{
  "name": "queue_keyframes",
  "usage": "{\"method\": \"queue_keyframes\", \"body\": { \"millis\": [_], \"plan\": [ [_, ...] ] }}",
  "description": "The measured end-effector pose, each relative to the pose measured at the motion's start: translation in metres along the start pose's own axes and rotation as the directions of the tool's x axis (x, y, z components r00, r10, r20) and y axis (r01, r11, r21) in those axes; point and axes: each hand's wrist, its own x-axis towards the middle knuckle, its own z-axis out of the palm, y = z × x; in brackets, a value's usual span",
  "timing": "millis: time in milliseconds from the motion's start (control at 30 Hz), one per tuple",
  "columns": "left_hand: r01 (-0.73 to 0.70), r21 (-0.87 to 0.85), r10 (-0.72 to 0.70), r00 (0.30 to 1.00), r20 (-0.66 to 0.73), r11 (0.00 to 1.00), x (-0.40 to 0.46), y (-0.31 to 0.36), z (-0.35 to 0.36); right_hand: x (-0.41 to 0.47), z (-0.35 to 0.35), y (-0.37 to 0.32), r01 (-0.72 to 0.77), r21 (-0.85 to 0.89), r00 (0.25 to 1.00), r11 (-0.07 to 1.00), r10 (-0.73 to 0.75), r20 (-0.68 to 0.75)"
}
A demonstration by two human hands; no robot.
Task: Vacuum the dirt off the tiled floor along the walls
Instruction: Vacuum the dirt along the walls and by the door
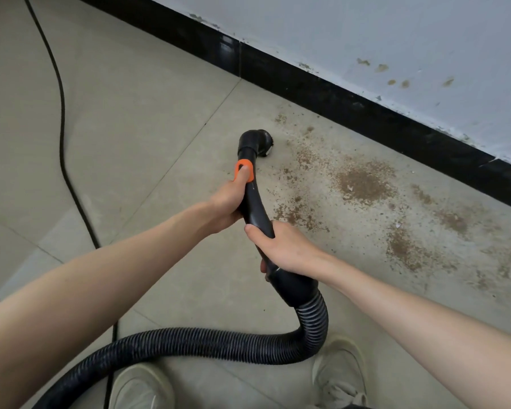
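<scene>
Open floor (pixel 160 113) left of the nozzle (pixel 258 143); skirting (pixel 351 98) blocks right.

The nozzle (pixel 261 143) sits on the floor (pixel 148 113) just left of the dirt (pixel 363 184), with the wall (pixel 396 39) behind. The cord (pixel 61 128) lies well left; the hose (pixel 207 343) curls before two shoes (pixel 340 370)

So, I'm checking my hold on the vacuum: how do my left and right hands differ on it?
The left hand grips the black tube nearer the brush nozzle, its thumb on the orange collar. The right hand grips lower, just above the ribbed hose, its thumb across the tube. Both wrap the same tube.
</scene>
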Motion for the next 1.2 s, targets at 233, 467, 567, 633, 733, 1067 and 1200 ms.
{"method": "queue_keyframes", "body": {
  "millis": [233,467,567,633,733,1067,1200],
  "plan": [
    [0.035,-0.147,-0.052,0.992,-0.113,0.989,-0.017,-0.001,-0.052,0.01,0.018,-0.03,0.075,-0.099,0.984,0.992,-0.057,0.169],
    [0.073,-0.192,-0.099,0.987,-0.13,0.979,-0.038,-0.023,-0.064,-0.011,0.048,-0.011,0.068,-0.065,0.975,0.996,-0.052,0.214],
    [0.052,-0.167,-0.076,0.987,-0.143,0.985,-0.041,-0.032,-0.058,-0.017,0.049,-0.006,0.022,-0.046,0.979,0.999,-0.012,0.204],
    [0.053,-0.179,-0.077,0.988,-0.134,0.982,-0.043,-0.036,-0.058,-0.019,0.05,-0.007,-0.009,-0.019,0.974,1.0,0.013,0.225],
    [0.052,-0.201,-0.077,0.99,-0.117,0.978,-0.043,-0.036,-0.058,-0.018,0.05,-0.01,-0.008,-0.042,0.975,0.999,0.017,0.223],
    [0.059,-0.075,-0.062,0.997,-0.042,0.995,-0.028,-0.021,-0.025,-0.023,0.032,-0.001,-0.053,-0.043,0.996,0.998,0.056,0.073],
    [0.063,-0.055,-0.064,0.998,-0.014,0.997,-0.022,-0.019,-0.012,-0.028,0.023,0.004,-0.08,-0.033,0.995,0.996,0.082,0.055]
  ]
}}
